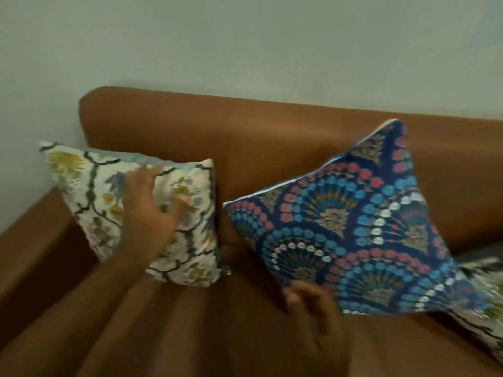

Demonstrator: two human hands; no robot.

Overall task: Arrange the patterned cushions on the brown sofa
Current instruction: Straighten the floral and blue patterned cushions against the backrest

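A white floral cushion (89,191) leans in the left corner of the brown sofa (245,137), against the backrest. My left hand (149,208) lies flat on its front with fingers spread. To the right, a dark blue cushion with fan patterns (362,227) is tilted on a corner. My right hand (310,308) grips its lower left edge; the hand is blurred. A third cushion, white and floral (487,303), lies at the right edge, partly hidden behind the blue one.
The sofa's left armrest (32,240) runs along the left side. A pale wall (245,44) rises behind the backrest. Bare brown seat (190,336) shows in front of the cushions.
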